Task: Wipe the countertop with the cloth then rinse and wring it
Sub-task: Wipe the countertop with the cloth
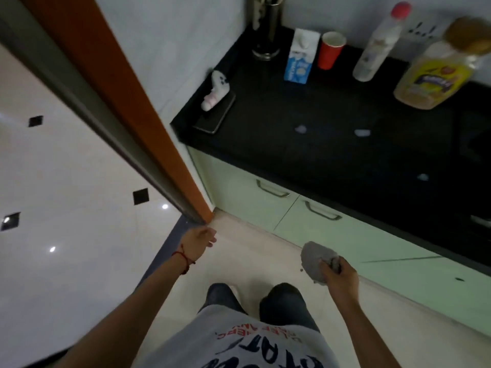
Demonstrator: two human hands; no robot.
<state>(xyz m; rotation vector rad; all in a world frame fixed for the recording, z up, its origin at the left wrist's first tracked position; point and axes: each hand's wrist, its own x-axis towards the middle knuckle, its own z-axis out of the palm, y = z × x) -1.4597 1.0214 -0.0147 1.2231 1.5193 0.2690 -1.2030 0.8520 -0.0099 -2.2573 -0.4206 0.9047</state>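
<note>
Grey cloth (316, 261) sits bunched in our right hand (338, 273), fingers curled round it, near the black table (318, 144). Our left hand (200, 241) hangs relaxed, empty. Carton (300, 59) and bottle (435, 75) labels blur unreadable.

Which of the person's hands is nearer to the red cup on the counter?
Right. The right hand, gripping the grey cloth, is below the red cup, off the counter. The left hand hangs farther away by the door frame.
</note>
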